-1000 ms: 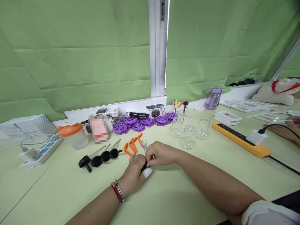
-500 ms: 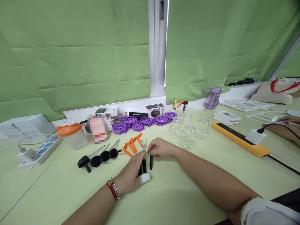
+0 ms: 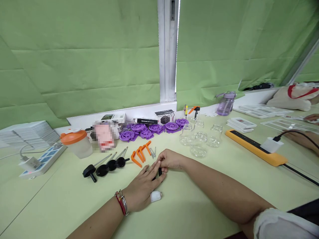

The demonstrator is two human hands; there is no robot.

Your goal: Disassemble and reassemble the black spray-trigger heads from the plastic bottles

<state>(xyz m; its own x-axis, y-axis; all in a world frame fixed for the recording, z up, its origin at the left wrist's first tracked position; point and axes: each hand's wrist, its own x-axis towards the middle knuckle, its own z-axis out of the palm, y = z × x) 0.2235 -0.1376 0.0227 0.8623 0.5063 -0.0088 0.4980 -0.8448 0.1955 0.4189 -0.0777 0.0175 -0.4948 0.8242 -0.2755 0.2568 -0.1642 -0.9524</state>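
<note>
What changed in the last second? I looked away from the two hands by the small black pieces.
The left hand opened and now lies flat over the small black pieces, which a moment ago lay uncovered. The right hand stayed close, its fingers now at one piece. At the start both hands pinched the pieces together. The orange brackets, black knobs and glass jars stayed put.

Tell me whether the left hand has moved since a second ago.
Yes. The left hand has flattened on the table and slid slightly nearer the camera, away from the orange brackets, its fingers over the small black pieces.
</note>
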